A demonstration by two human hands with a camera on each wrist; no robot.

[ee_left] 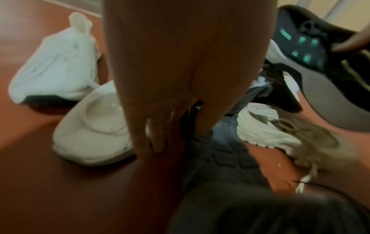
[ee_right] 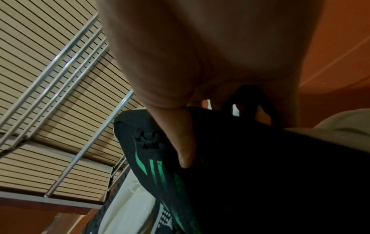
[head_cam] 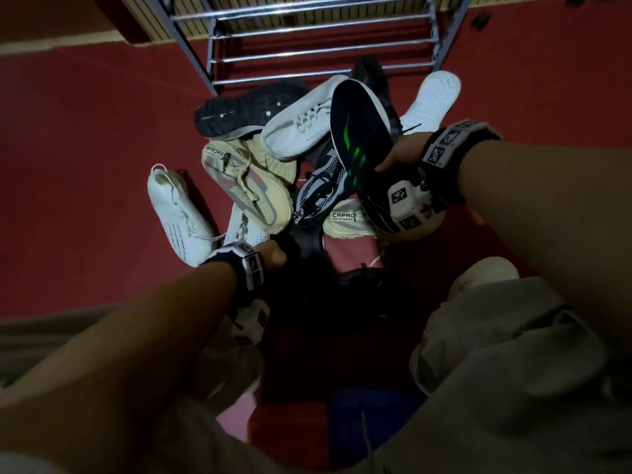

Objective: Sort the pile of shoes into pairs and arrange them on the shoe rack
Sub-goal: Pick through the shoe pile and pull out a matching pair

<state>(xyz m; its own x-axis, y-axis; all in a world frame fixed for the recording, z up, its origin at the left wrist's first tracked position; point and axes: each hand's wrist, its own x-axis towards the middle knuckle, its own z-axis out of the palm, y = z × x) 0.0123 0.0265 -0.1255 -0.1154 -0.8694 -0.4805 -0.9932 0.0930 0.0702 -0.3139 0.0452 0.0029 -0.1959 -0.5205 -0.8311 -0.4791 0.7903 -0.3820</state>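
Observation:
A pile of several shoes lies on the red floor (head_cam: 85,165). My right hand (head_cam: 400,155) grips a black shoe with green stripes (head_cam: 359,138) by its heel end and holds it above the pile, toe pointing away. In the right wrist view my thumb (ee_right: 184,142) presses on the side of this shoe (ee_right: 160,166). My left hand (head_cam: 272,258) is at the near edge of the pile. In the blurred left wrist view its fingers (ee_left: 156,134) and thumb pinch the rim of a black shoe (ee_left: 226,158).
A metal shoe rack (head_cam: 318,39) stands behind the pile against a slatted wall. Around the pile lie a white shoe (head_cam: 178,213), a beige shoe (head_cam: 246,186), another white shoe (head_cam: 301,121) and an upturned black sole (head_cam: 239,111). My trousered knee (head_cam: 496,336) is at the lower right.

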